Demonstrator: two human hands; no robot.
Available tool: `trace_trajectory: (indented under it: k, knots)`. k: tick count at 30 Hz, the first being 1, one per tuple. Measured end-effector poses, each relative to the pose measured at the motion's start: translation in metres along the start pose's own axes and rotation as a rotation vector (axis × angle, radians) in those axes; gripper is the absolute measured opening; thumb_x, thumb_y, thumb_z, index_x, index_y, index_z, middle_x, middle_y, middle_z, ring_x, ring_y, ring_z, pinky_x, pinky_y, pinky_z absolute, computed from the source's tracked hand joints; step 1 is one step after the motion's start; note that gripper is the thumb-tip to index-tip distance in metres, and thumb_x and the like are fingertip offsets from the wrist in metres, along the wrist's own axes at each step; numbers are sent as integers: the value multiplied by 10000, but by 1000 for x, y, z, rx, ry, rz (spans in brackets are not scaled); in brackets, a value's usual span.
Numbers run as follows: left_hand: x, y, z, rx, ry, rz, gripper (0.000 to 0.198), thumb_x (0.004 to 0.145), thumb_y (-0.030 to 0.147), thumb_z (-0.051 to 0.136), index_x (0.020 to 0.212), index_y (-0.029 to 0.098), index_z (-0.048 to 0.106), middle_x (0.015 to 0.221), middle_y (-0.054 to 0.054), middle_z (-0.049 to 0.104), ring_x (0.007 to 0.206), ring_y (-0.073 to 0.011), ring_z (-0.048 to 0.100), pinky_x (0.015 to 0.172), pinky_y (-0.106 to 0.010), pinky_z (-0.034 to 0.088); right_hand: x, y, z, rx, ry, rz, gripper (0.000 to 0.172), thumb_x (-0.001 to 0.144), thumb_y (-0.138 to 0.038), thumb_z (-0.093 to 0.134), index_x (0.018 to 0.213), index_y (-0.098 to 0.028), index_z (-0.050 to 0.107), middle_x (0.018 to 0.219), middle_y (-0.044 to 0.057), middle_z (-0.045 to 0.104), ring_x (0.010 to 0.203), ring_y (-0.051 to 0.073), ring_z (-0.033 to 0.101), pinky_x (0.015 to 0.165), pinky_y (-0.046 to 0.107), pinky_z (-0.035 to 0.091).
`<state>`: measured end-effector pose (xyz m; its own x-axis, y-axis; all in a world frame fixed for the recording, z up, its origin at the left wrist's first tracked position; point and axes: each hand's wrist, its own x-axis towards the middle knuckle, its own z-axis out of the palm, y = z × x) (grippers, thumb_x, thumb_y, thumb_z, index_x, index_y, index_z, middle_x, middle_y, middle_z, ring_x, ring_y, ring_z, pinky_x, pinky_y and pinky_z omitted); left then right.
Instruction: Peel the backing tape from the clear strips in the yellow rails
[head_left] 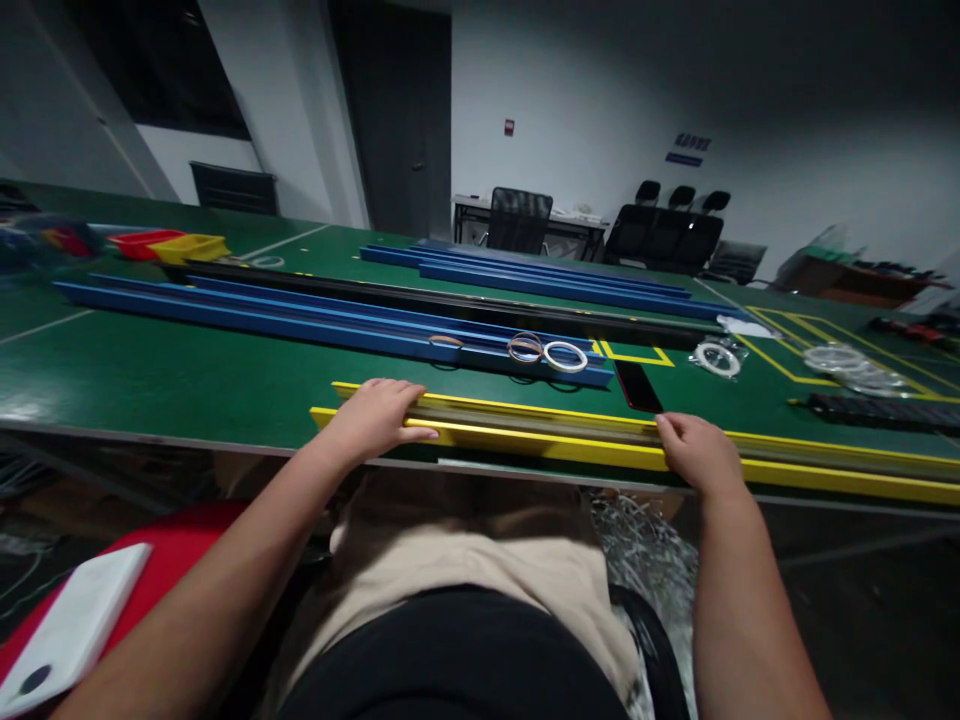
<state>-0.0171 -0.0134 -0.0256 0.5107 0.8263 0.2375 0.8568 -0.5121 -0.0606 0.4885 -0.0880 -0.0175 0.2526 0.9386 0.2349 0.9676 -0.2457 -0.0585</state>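
Left hand: left hand (379, 418) is lying palm-down over the left end of the yellow rail (540, 440), fingers stretching along the top, thumb pressing the near face, so it is clasping the rail.
Right hand: right hand (699, 455) is gripping the same rail further right, fingers curling over the top edge, palm against the near side; the thumb is mostly hidden.
Rail position: the yellow rail is lying flat along the near edge of the green table (150, 370), running from the left hand off toward the right side of the frame.
Behind the rail: a black phone (638, 386) is lying flat just beyond it, between the two hands.
Blue rails: long blue rails (300, 325) are lying parallel further back, with a white ring (565, 356) and a brownish ring (525, 347) sitting on their right end.
Black rail: a black rail (450, 298) is running behind the blue ones, and more blue rails (540, 275) are lying past that.
Right side: a tape roll (718, 357) is sitting inside yellow floor-style markings, well apart from the right hand.
Far left: a red bin (139, 243) and a yellow bin (191, 247) are sitting side by side.
Lower left: a white device (75, 625) is resting on a red seat (172, 550) beside the person's left arm.
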Motion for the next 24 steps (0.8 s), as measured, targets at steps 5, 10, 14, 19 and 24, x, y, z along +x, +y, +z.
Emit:
trace_trajectory:
  k: [5, 10, 14, 19, 24]
  knots:
    - [7, 24, 2, 39, 70, 16, 619, 902, 698, 483, 1188, 164, 611, 1052, -136, 678, 1011, -302, 613, 902, -401, 433, -4, -58, -11, 31, -80, -124, 531, 1007, -542, 326, 933, -234, 751, 1002, 94, 746, 921, 228, 654, 706, 301, 380]
    - [31, 87, 5, -17, 117, 24, 648, 886, 730, 473, 1141, 154, 624, 998, -139, 677, 972, -306, 621, 872, -402, 435, -18, -155, -11, 51, -40, -430, 506, 1036, -527, 293, 949, -233, 695, 969, 62, 729, 943, 202, 634, 786, 296, 367]
    - [43, 106, 4, -67, 105, 45, 664, 890, 743, 443, 1129, 156, 642, 1018, -144, 686, 983, -314, 632, 871, -407, 438, -20, -173, -4, 3, -29, -387, 521, 1021, -590, 298, 977, -220, 663, 973, 72, 721, 925, 223, 635, 789, 325, 357]
    - [53, 71, -3, -277, -74, 190, 634, 924, 682, 446, 1336, 225, 600, 1229, -109, 694, 1099, -276, 645, 898, -337, 455, -19, -165, 1, -29, -3, -406, 519, 1013, -612, 305, 1004, -216, 640, 973, 74, 711, 943, 240, 629, 797, 347, 348]
    - [72, 33, -3, -321, -244, 132, 399, 859, 550, 591, 1105, 263, 719, 1041, -53, 761, 880, -226, 680, 691, -279, 441, -20, -168, 2, -46, 12, -402, 502, 1025, -583, 286, 983, -211, 620, 961, 76, 703, 929, 239, 624, 788, 352, 336]
